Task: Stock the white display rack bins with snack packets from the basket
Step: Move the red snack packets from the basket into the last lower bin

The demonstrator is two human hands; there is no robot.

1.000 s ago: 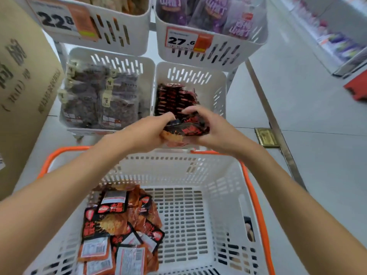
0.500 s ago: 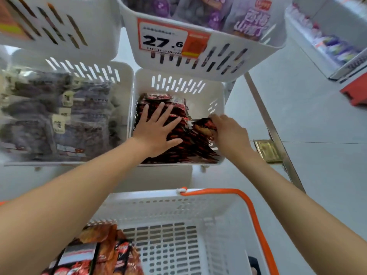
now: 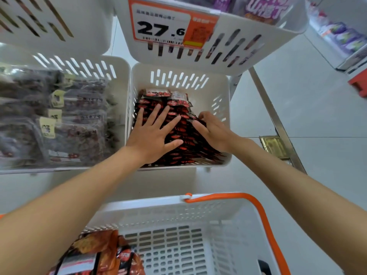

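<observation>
both hands are down in the lower right bin of the white rack, at about 12 o'clock in the head view. the left hand lies flat on the row of red-and-black snack packets, fingers straight and splayed wide toward 12 and 1 o'clock, holding nothing. the right hand sits at the row's 3 o'clock edge with its fingers bent over the packet tops; whether it pinches a packet or only presses the edge in, i cannot tell. the row's long axis runs roughly from 12 to 6 o'clock, filling the bin's left and middle and leaving a gap along the right wall. this looks like settling a fresh batch into line. the next reach turns on where the remaining stock lies: the basket is straight back at 6 o'clock, close under the arms, and its leftover packets are heaped in the 7 o'clock corner, partly cut off by the frame edge. that puts them directly under the left forearm, so the left hand is the nearer one, while the right would have to cross over the orange handle.
</observation>
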